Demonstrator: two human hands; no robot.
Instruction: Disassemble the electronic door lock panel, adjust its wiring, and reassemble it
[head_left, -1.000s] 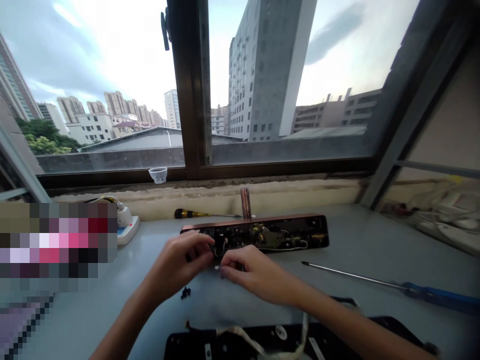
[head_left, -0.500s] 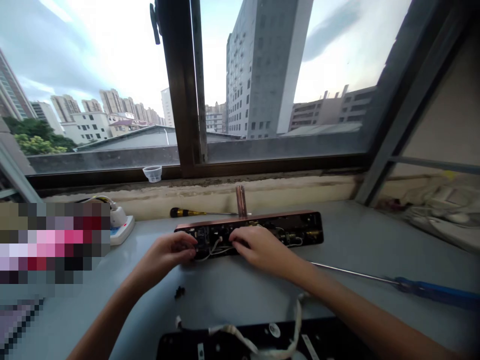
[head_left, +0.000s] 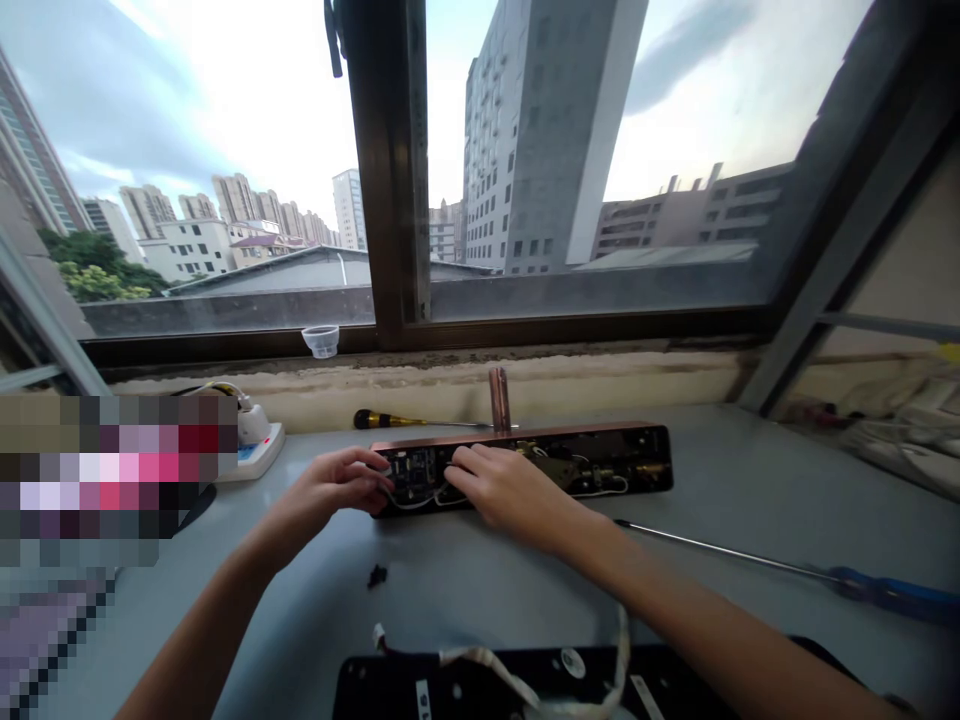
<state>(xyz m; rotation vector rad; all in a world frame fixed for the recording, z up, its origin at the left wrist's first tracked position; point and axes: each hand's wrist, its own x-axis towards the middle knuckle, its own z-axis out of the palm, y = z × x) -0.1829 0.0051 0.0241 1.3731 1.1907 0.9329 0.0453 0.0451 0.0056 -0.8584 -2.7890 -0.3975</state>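
A long, narrow black housing (head_left: 637,468) with a copper-coloured rim lies open-side toward me, a circuit board (head_left: 412,474) and thin wires inside. My left hand (head_left: 349,480) is at its left end, fingers bent and closed around that end. My right hand (head_left: 499,485) is over the middle of the housing, its fingers pinched together where a white cable (head_left: 420,503) runs under the fingertips. These fingertips hide the cable's end. A copper-coloured tube (head_left: 500,400) rises behind the housing.
A yellow-handled screwdriver (head_left: 386,420) lies behind the housing, a blue-handled one (head_left: 885,590) at right. Small dark pieces (head_left: 377,576) are on the table. In front lies a black panel (head_left: 465,685) with a wrapped cable (head_left: 510,690). A power strip (head_left: 262,455) stands at left.
My right hand's fingertips have shifted left along the housing onto the white cable's end. My left hand stays at the left end. The whole view has shifted slightly.
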